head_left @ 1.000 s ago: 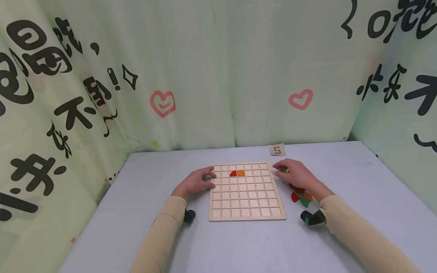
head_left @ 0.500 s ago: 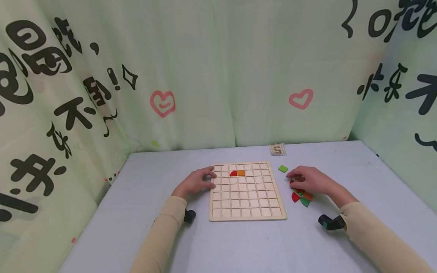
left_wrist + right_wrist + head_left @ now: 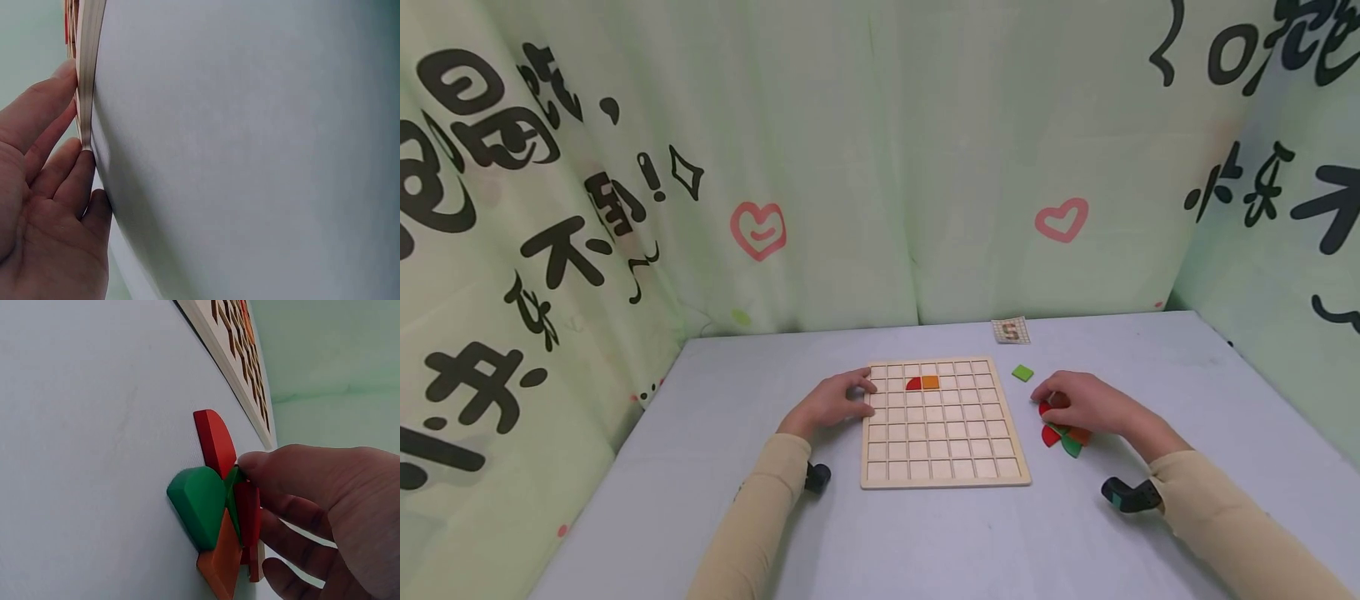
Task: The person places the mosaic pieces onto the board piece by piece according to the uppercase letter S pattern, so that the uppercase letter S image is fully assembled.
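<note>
A pale wooden grid board (image 3: 946, 482) lies flat on the table. A red rounded tile (image 3: 913, 383) and an orange square tile (image 3: 931, 382) sit side by side in its upper cells. My left hand (image 3: 831, 402) touches the board's left edge, thumb and fingers spread along it. Right of the board, my right hand (image 3: 1088, 405) reaches over a small pile, fingers bent and thumb apart from them. In the right wrist view the thumb and fingertips touch the pile's red piece (image 3: 249, 512), beside a green piece (image 3: 199, 503), an orange piece (image 3: 220, 559) and another red piece (image 3: 215, 440).
A light green tile (image 3: 1022, 373) lies alone between the board and my right hand. A small printed card (image 3: 1011, 331) lies near the table's (image 3: 955, 542) back edge. Curtains (image 3: 850, 167) with writing and hearts enclose the back and sides.
My right hand has let go of the light green tile right of the board's upper corner and moved back right and down to the pile. The left hand stays at the board.
</note>
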The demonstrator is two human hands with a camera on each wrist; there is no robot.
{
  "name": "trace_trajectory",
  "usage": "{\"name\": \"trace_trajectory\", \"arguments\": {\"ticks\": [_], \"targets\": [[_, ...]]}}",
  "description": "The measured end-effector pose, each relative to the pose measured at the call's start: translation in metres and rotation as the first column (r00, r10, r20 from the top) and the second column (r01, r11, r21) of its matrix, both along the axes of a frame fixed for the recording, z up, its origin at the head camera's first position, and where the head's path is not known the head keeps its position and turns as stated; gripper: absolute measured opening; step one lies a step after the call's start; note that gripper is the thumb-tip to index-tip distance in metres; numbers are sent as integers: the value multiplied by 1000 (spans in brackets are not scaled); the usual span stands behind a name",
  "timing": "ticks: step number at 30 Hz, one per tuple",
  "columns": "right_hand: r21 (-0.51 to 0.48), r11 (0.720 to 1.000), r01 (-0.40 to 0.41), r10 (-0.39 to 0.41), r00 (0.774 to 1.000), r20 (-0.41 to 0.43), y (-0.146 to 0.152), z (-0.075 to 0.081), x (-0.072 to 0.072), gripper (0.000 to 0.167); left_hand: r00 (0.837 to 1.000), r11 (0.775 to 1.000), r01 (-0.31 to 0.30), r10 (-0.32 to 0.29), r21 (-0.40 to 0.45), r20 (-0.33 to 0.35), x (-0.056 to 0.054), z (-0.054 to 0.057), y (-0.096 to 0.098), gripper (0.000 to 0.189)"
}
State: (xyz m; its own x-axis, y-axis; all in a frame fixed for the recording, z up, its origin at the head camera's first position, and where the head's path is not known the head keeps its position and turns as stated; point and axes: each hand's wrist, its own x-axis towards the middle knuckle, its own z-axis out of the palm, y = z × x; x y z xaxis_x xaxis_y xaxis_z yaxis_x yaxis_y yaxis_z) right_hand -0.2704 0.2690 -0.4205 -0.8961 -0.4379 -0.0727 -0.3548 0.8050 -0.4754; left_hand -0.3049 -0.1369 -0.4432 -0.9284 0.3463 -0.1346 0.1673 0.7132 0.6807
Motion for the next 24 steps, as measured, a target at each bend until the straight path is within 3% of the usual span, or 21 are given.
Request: {"name": "trace_trajectory", "arguments": {"ticks": [24], "targets": [[29,996,89,-87,994,-71,-9,-5,-5,14,1000,1000,9,-10,-17,-16,1,1,0,28]]}}
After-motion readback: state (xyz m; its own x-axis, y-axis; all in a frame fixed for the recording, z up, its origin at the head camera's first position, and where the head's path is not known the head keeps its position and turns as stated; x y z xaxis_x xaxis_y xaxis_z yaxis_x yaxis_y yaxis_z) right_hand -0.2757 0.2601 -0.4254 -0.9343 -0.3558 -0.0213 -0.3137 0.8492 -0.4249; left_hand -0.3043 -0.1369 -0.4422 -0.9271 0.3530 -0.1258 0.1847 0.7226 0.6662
